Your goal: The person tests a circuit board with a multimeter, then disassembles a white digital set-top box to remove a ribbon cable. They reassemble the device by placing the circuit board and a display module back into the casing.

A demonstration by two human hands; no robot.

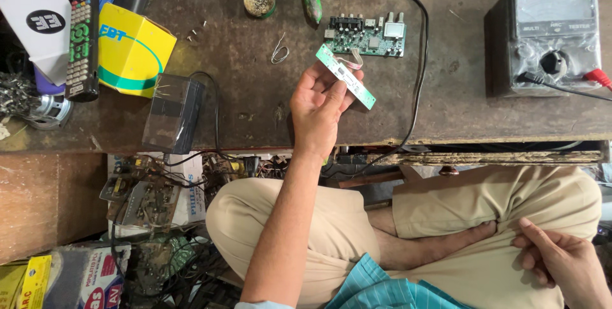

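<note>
Nearest us, our right hand (556,263) rests loosely curled on our knee (510,220), holding nothing. Above the bench (255,111), our left hand (319,108) pinches a strip board (347,78) between thumb and fingers. We judge it light, stiff and fragile, best gripped by its edges.

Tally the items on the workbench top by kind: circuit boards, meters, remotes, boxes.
Circuit boards: 2, the narrow green board in the left hand and the larger board
Meters: 1, the grey multimeter
Remotes: 1
Boxes: 1, yellow
Total: 5
</note>
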